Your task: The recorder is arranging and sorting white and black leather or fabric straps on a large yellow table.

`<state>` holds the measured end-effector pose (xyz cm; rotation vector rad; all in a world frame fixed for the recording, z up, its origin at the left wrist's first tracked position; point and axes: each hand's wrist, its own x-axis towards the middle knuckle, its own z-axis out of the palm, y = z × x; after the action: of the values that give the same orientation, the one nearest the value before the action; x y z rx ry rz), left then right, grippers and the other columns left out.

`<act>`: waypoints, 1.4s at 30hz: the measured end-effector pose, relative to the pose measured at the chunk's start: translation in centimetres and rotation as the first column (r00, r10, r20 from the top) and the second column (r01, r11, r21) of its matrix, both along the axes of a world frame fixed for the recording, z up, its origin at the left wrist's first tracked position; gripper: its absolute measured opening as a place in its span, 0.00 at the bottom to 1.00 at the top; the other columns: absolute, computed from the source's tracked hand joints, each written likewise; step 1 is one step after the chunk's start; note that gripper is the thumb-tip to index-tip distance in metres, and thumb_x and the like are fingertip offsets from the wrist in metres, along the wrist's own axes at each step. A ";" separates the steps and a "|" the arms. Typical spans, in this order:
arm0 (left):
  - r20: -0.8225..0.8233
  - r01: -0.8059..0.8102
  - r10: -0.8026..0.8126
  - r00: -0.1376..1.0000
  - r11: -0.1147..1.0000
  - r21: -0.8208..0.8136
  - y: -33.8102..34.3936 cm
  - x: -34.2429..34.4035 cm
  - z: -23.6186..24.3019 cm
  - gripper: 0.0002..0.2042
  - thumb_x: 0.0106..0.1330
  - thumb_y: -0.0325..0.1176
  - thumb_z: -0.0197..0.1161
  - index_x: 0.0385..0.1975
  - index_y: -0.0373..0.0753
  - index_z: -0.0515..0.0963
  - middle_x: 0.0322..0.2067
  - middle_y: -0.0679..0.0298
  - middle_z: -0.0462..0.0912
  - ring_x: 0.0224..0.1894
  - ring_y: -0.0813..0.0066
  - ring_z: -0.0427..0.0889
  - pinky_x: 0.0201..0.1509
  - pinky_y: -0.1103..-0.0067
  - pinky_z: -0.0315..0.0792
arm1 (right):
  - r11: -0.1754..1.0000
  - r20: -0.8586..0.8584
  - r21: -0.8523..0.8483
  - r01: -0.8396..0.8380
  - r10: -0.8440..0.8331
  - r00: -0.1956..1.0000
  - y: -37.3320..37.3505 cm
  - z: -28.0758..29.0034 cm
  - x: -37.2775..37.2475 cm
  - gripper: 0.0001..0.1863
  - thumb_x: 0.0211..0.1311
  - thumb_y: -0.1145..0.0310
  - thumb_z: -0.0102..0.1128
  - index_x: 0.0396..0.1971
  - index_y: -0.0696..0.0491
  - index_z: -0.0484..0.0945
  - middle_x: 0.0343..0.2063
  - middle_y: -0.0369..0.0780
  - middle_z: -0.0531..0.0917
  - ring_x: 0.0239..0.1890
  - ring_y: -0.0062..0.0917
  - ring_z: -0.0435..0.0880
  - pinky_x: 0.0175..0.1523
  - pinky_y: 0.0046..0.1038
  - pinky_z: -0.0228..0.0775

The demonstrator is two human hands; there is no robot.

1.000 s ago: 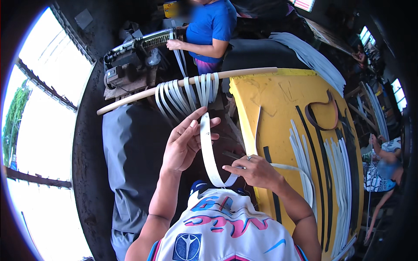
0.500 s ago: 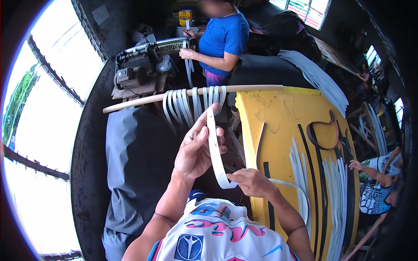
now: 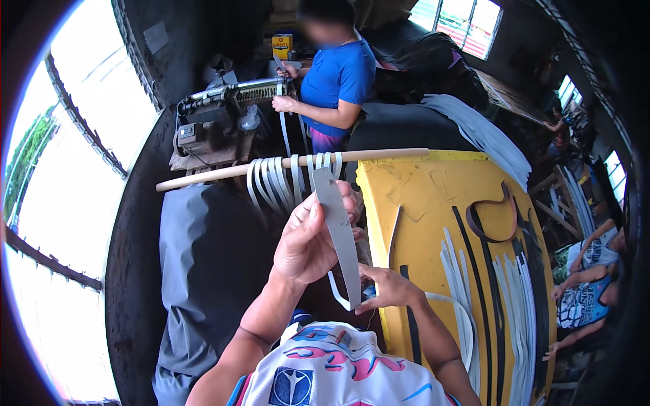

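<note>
Already hung over the wooden pole [image 3: 203, 177], upper left to upper centre: several pale strips [image 3: 296, 177]. At centre, apparently midway through handling, a single grey strip [image 3: 340, 237]: pinched near its top in the left hand [image 3: 315, 233], closed snugly, thumb at one edge, fingers behind. At lower centre, beside the folded bottom end, the right hand [image 3: 393, 287], thumb and forefinger parted; hold or mere touch impossible to say. At right, spread on the yellow surface [image 3: 433, 196], loose strips [image 3: 516, 304], seemingly not yet taken up.
</note>
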<state>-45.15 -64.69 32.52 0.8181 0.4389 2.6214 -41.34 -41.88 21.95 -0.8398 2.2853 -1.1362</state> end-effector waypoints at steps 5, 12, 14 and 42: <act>0.025 0.008 -0.010 1.000 0.997 0.076 0.8 0.0 1.0 0.25 0.72 0.38 0.63 0.63 0.36 0.65 0.53 0.61 0.76 0.52 0.73 0.77 0.56 0.68 0.74 | 0.950 0.133 -0.312 0.007 0.037 0.990 3.8 0.2 -0.5 0.71 0.33 0.56 0.89 0.76 0.52 0.47 0.63 0.47 0.73 0.64 0.35 0.75 0.70 0.40 0.64; -0.048 -0.133 0.131 0.990 0.990 -0.042 0.8 0.4 0.1 0.22 0.72 0.37 0.63 0.62 0.36 0.69 0.56 0.61 0.75 0.52 0.74 0.78 0.58 0.69 0.73 | 0.443 -0.080 -0.866 0.231 -0.579 0.811 -2.4 11.9 1.4 0.13 0.59 0.84 0.68 0.44 0.60 0.79 0.39 0.42 0.85 0.40 0.22 0.87 0.46 0.24 0.80; -0.044 -0.163 0.160 0.986 0.984 -0.066 0.5 0.6 0.0 0.22 0.71 0.37 0.64 0.61 0.35 0.71 0.56 0.61 0.75 0.52 0.75 0.78 0.58 0.71 0.73 | 0.641 -0.379 -0.750 0.163 -0.618 0.688 -4.8 14.2 1.0 0.13 0.57 0.83 0.69 0.42 0.59 0.80 0.37 0.41 0.86 0.39 0.23 0.87 0.45 0.23 0.79; -0.050 -0.250 0.245 0.968 0.943 -0.217 1.2 1.7 -1.2 0.18 0.71 0.36 0.65 0.57 0.35 0.76 0.50 0.64 0.77 0.47 0.78 0.80 0.54 0.77 0.76 | 0.672 -0.490 -0.682 0.289 -0.713 0.501 -4.0 13.3 0.5 0.15 0.60 0.87 0.51 0.47 0.61 0.70 0.37 0.44 0.79 0.30 0.26 0.81 0.35 0.26 0.73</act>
<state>-43.49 -63.47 31.32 0.7608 0.8766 2.7227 -40.89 -45.84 35.27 -0.9159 3.1047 -2.0953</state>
